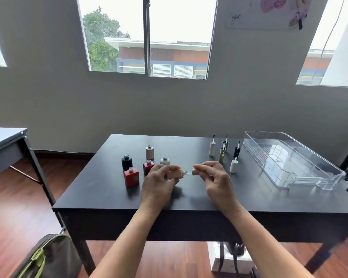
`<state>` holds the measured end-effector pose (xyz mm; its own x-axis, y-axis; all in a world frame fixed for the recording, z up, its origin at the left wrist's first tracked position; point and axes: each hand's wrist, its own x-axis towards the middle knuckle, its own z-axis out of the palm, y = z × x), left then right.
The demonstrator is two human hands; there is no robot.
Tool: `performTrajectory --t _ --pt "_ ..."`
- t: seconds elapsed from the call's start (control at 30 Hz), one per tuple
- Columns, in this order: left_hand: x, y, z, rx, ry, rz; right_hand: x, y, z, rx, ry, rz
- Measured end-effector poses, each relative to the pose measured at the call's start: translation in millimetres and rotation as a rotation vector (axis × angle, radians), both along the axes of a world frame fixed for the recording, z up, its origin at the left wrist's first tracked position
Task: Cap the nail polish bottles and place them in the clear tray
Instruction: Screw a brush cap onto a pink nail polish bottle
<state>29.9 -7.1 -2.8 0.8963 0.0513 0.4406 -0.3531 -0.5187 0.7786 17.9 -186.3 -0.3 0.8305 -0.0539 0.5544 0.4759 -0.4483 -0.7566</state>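
Above the middle of the black table [189, 197], my left hand [159, 182] holds a pale pink nail polish bottle [175, 174] on its side, its threaded neck pointing right. My right hand [215, 180] pinches the matching pink cap [194, 171], whose brush stem reaches toward the bottle's neck. Several uncapped bottles stand at the left: black [127, 162], red square [131, 178], dark red [148, 167], pale pink round [149, 152] and white [165, 161]. Several caps stand brush-up to the right, among them a white one [233, 166] and a gold one [222, 155]. The clear tray [289, 159] sits empty at the far right.
A grey table [6, 145] stands to the left. A green and grey bag [46, 257] lies on the wooden floor near the front left. Under the black table there is a white box [231, 261] with dark straps.
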Motion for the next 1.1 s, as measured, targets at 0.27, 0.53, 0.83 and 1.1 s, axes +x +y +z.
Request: performTrajectory --t 0.27,0.53,0.83,1.1 --pt "-2 0 -1 -0.021 -0.024 -0.062 -3 1 11 0.196 0.102 0.015" --pt "-5 1 -1 -0.007 -0.062 -0.075 -1 -4 12 0.086 0.145 -0.088" --pt "-6 0 0 0.001 -0.072 -0.048 6 -17 7 0.052 0.284 0.104" --pt "-5 0 -1 0.006 -0.070 -0.044 4 -9 10 0.030 0.203 0.045"
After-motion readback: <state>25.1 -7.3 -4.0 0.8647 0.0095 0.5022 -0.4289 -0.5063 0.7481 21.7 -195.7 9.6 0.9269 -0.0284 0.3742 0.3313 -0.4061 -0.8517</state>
